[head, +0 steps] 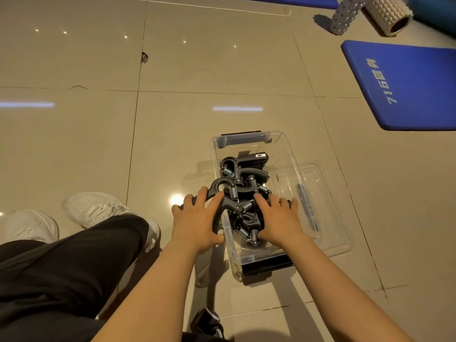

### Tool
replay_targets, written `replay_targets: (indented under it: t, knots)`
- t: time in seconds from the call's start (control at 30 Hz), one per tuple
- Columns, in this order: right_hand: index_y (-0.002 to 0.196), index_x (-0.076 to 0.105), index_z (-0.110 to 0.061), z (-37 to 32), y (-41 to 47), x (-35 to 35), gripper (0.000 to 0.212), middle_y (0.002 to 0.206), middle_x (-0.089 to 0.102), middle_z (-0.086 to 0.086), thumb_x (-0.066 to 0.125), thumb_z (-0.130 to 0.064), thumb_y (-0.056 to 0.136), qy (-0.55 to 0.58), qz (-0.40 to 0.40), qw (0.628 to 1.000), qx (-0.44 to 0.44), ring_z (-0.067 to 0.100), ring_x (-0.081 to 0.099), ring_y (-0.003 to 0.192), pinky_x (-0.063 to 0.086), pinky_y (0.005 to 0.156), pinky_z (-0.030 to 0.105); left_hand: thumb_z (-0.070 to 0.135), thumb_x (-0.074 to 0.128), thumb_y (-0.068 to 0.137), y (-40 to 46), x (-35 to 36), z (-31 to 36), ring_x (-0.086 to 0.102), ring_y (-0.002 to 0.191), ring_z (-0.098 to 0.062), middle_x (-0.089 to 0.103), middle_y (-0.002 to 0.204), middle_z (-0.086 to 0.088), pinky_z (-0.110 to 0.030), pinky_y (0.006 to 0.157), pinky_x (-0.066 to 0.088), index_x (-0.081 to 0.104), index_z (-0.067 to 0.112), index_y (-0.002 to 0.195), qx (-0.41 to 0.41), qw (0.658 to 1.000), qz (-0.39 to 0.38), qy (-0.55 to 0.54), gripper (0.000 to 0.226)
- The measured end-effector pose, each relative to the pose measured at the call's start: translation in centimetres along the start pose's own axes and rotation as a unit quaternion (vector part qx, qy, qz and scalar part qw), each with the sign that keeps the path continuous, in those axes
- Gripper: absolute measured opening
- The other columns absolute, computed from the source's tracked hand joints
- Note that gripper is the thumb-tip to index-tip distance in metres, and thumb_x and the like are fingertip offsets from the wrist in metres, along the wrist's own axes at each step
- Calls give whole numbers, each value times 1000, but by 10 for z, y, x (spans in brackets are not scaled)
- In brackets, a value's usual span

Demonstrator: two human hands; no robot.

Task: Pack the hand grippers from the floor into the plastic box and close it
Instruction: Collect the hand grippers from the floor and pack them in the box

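Note:
A clear plastic box (pixel 283 149) stands open on the tiled floor, holding several black hand grippers (pixel 243 174) with steel springs. My left hand (pixel 197 218) grips one black hand gripper (pixel 217 187) that sticks out over the box's left wall. My right hand (pixel 278 218) lies flat with straight fingers on the pile inside the box. The clear lid (pixel 318 193) lies on the floor against the box's right side.
A blue exercise mat (pixel 404 85) lies at the right. Two pale foam rollers (pixel 385 13) rest at the top right by another blue mat. My white shoes (pixel 93 208) and dark trouser leg fill the lower left. A small dark object (pixel 207 322) lies near the bottom.

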State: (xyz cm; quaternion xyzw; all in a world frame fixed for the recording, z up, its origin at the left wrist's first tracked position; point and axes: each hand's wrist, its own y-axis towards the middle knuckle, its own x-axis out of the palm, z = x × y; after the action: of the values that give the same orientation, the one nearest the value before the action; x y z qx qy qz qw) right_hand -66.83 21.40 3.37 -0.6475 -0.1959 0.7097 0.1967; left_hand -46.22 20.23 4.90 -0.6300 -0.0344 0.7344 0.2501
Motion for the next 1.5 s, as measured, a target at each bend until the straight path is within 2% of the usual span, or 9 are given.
replay_targets:
  t: [0.23,0.4,0.63,0.87,1.1,1.17,1.23,1.33,1.5]
  knots:
    - [147,14,-29,-13,17,14,79,153,16,17,60,-48,85,-79,-5,997,-22,43,34,130,15,111,56,56,64,70,1,0,-2,28,129,-30,12,150,-1,-46,96,34,9,38,146,-28,999,2,-41,95]
    - [149,5,-33,-8,17,7,88,157,-7,11,65,-38,84,-130,-14,990,-50,37,37,128,22,107,54,56,66,69,2,1,-4,25,130,-31,10,151,-2,-49,98,32,8,39,146,-48,998,-3,-49,98]
    - [143,20,-30,1,16,-20,81,149,20,9,66,-39,77,-171,-22,978,-121,32,49,116,25,106,46,56,68,70,1,-1,-2,23,132,-31,11,150,-2,-50,99,32,7,39,145,-47,998,-2,-37,99]
    - [145,22,-33,23,-7,-43,86,147,26,1,67,-39,73,182,30,982,-29,26,49,117,32,106,43,56,68,70,3,1,2,22,132,-31,10,151,-3,-49,97,33,5,39,146,-55,997,-13,-45,100]
    - [114,58,-25,12,-8,-29,34,100,58,-4,69,-24,82,556,-9,830,50,13,59,95,50,84,29,55,70,69,4,-3,3,23,132,-31,11,150,-4,-51,97,32,6,39,146,-59,997,-20,-35,101]
    - [113,59,-23,15,-4,-23,30,94,61,-3,65,-21,84,523,11,850,65,15,62,88,53,79,31,55,70,68,4,-3,2,23,132,-32,11,150,-4,-51,97,33,6,39,146,-59,997,-24,-38,102]
    - [118,55,-23,23,1,-18,32,94,63,-5,61,-21,87,398,37,914,64,17,62,86,51,73,30,54,70,68,4,-3,2,23,132,-32,11,150,-4,-51,97,33,6,39,146,-57,997,-26,-38,102]
    - [127,47,-23,36,6,-14,38,105,66,-2,54,-20,90,170,39,983,54,21,60,98,37,94,38,53,70,68,3,-3,1,23,131,-31,11,149,-4,-50,96,33,6,39,145,-57,997,-27,-40,102]
    - [132,44,-21,35,17,-19,44,123,57,2,53,-33,91,7,52,999,-8,24,55,110,36,95,40,52,70,68,5,-3,3,24,130,-32,11,149,-4,-50,94,34,6,39,145,-58,997,-25,-39,101]
